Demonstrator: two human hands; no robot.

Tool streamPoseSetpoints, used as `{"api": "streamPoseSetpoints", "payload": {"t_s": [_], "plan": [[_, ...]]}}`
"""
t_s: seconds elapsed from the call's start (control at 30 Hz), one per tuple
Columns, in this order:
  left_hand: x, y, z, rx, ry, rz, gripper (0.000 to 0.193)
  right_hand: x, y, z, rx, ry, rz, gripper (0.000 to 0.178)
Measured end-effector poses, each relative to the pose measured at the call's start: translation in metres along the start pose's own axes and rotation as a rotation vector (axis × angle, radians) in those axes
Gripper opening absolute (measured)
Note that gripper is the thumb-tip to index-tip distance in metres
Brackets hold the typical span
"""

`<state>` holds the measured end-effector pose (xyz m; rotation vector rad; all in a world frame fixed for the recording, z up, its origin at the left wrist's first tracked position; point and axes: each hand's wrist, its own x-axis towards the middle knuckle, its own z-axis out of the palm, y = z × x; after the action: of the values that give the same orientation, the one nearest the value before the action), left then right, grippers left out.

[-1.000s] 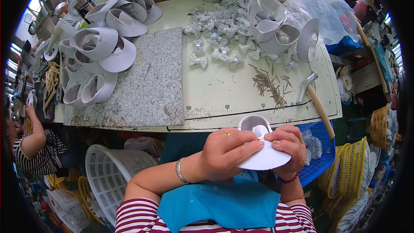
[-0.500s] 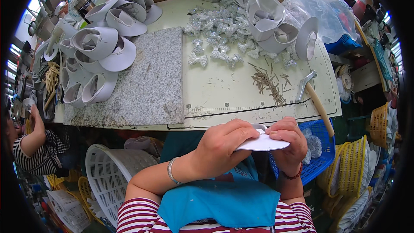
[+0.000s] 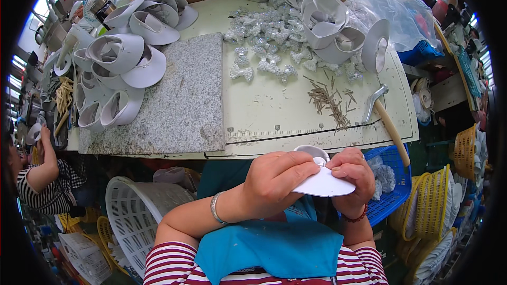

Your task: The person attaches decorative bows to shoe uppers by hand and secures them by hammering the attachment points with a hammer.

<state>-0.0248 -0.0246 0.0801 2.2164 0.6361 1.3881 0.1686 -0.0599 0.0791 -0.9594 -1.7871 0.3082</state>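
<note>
Above my lap, just off the table's near edge, both hands grip a white slide sandal [image 3: 325,183] with a flat rounded end and a curved band. My left hand [image 3: 277,179] holds it from the left, thumb near the base of the band. On its other side my right hand [image 3: 354,179] pinches with thumb and fingers close to my left thumb. Whatever small thing lies between the fingertips is too hidden to make out. A hammer [image 3: 390,129] with a wooden handle rests on the table beyond my right hand, next to a scatter of thin brown sticks [image 3: 328,104].
Glittery white bows [image 3: 269,55] are heaped at the far middle. More white sandals [image 3: 124,58] pile up at the left beside a grey stone slab [image 3: 179,95]. A blue basket [image 3: 396,195] stands right, a white basket [image 3: 127,221] left. Another person [image 3: 45,174] works at far left.
The sandal has tipped so that more of its flat face and its band show. Both hands stay on it, with the fingers shifted slightly.
</note>
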Motion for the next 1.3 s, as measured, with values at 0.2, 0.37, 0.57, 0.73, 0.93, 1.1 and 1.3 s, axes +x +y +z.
{"api": "streamPoseSetpoints", "payload": {"t_s": [0.2,0.37,0.57,0.73,0.93,1.1,1.3], "plan": [[0.005,0.000,-0.001,-0.217,-0.034,-0.177,0.038,0.000,0.006,0.004,0.174,0.022,0.057,0.033],[0.007,0.006,0.003,-0.166,0.001,-0.212,0.041,-0.003,0.004,0.006,0.127,0.049,0.110,0.035],[-0.006,-0.001,0.006,-0.082,0.028,-0.147,0.038,0.000,0.000,0.007,0.051,0.043,0.049,0.036],[-0.012,-0.002,0.008,-0.033,0.083,-0.001,0.040,0.000,-0.009,0.012,-0.149,0.073,-0.069,0.040],[-0.009,0.004,0.007,-0.089,0.121,0.074,0.041,-0.011,-0.013,0.020,-0.109,0.130,-0.120,0.038],[-0.011,-0.001,0.006,-0.097,0.121,0.048,0.040,-0.011,-0.009,0.024,-0.033,0.144,-0.065,0.038],[-0.009,-0.001,-0.001,-0.045,0.172,0.025,0.036,-0.004,-0.011,0.024,0.015,0.092,0.014,0.037]]}}
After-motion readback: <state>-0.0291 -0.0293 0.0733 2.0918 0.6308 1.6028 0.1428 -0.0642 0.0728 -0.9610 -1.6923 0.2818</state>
